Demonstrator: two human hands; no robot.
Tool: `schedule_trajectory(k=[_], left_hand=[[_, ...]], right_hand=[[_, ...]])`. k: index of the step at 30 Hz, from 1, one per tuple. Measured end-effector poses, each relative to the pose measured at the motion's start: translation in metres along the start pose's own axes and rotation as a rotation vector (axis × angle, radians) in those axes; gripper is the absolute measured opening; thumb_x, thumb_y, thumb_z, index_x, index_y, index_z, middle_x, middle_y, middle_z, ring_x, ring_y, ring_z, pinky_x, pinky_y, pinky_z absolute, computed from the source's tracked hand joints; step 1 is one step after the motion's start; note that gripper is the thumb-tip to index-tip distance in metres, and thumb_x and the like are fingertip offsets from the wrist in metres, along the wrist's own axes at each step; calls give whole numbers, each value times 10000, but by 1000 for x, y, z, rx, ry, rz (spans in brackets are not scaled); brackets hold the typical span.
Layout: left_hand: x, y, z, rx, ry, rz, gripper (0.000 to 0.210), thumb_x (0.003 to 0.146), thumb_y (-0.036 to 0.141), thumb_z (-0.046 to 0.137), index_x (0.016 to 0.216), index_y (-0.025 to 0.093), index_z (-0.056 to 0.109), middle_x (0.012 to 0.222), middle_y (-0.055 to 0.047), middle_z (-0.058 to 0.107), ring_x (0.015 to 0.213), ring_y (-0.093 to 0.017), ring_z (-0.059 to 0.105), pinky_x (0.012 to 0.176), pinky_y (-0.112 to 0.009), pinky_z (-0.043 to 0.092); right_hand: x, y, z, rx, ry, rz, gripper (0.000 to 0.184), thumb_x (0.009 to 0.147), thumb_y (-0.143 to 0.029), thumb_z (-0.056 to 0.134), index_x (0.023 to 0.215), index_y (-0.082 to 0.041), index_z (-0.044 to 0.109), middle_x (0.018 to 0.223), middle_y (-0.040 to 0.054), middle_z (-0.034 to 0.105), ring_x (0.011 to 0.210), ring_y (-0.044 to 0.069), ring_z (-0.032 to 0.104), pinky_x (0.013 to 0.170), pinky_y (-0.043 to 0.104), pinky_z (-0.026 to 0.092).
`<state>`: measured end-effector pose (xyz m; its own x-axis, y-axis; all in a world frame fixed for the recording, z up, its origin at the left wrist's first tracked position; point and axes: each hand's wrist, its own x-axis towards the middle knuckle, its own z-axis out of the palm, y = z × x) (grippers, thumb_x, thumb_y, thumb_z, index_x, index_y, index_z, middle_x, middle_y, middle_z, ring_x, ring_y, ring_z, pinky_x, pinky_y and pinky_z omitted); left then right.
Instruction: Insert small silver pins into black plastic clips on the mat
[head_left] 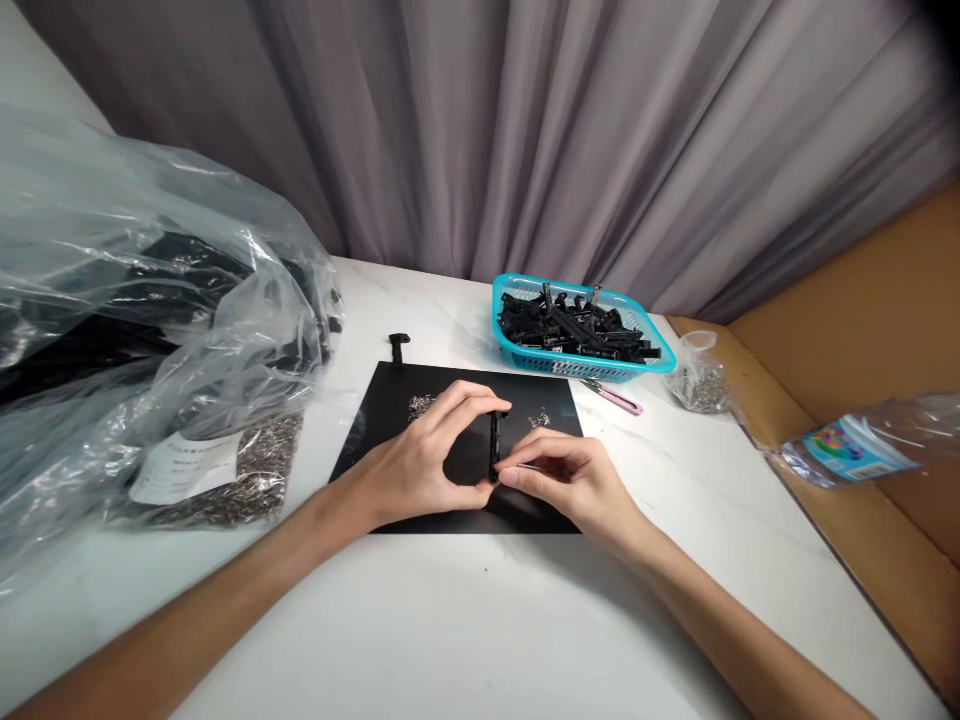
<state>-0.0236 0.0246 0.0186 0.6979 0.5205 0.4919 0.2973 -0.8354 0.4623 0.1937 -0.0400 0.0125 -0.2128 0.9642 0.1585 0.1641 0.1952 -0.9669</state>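
Between the thumb and fingers of my left hand point(427, 455) a slim black plastic part point(495, 445) is held on end, gripped at its top and bottom. My right hand point(566, 475) is pinched at the lower end of that part, with a thin metal piece point(531, 467) showing between thumb and fingers; its exact kind is too small to tell. Both hands are above a black mat point(465, 385). Small metal pieces lie on the mat in two piles, a left pile point(420, 406) and a right pile point(540, 420).
A blue basket point(585, 366) full of black parts stands behind the mat, near a pink-handled cutter point(619, 400). Another black part point(398, 348) lies at the mat's back edge. Plastic bags point(247, 300) crowd the left; a small bag point(701, 385) and plastic bottle point(855, 450) are right.
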Motion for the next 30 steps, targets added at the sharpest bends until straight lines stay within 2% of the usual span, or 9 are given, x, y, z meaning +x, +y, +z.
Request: schedule_trajectory(k=[6, 12, 17, 21, 25, 30], left_hand=[[-1, 0, 0, 25, -10, -8, 661, 766, 162, 727, 1372, 228, 473, 1315, -100, 547, 1274, -262, 568, 1093, -398, 514], [-1, 1, 1, 32, -7, -33, 650, 764, 178, 731, 1363, 238, 485, 1305, -98, 555, 1243, -271, 585, 1072, -407, 526], [-1, 3, 2, 53, -17, -40, 645, 769, 178, 731, 1366, 234, 493, 1296, -96, 562, 1223, -270, 598, 1058, -394, 535], [-1, 3, 5, 57, -13, -20, 650, 772, 176, 724, 1375, 234, 488, 1287, -92, 563, 1204, -266, 606, 1036, -388, 549], [-2, 1, 9, 104, 8, 56, 626, 789, 146, 686, 1376, 215, 479, 1250, -100, 580, 1180, -262, 614, 1030, -399, 548], [-1, 4, 8, 210, 48, 170, 610, 786, 127, 677, 1359, 189, 480, 1189, -105, 633, 1145, -280, 642, 1022, -435, 555]], right_hand=[[-3, -1, 2, -52, 13, -6, 104, 889, -335, 779, 888, -241, 822, 905, 40, 739, 803, 176, 649, 667, 317, 453], [-2, -7, -5, -176, -80, -39, 141, 925, -355, 741, 920, -237, 817, 918, 51, 729, 759, 169, 603, 604, 311, 402], [-4, -12, -11, -243, -155, -67, 147, 981, -316, 669, 973, -249, 800, 968, 43, 716, 832, 171, 630, 656, 300, 446], [-4, -11, -11, -274, -139, -68, 126, 968, -317, 684, 942, -250, 788, 966, 40, 715, 872, 181, 640, 706, 301, 474], [-1, -6, -7, -257, -115, 13, 88, 905, -301, 752, 864, -223, 751, 933, 30, 745, 881, 189, 652, 757, 313, 479], [0, -2, -4, -97, -98, 165, 190, 836, -343, 808, 797, -193, 699, 944, 23, 759, 779, 159, 654, 703, 291, 472]])
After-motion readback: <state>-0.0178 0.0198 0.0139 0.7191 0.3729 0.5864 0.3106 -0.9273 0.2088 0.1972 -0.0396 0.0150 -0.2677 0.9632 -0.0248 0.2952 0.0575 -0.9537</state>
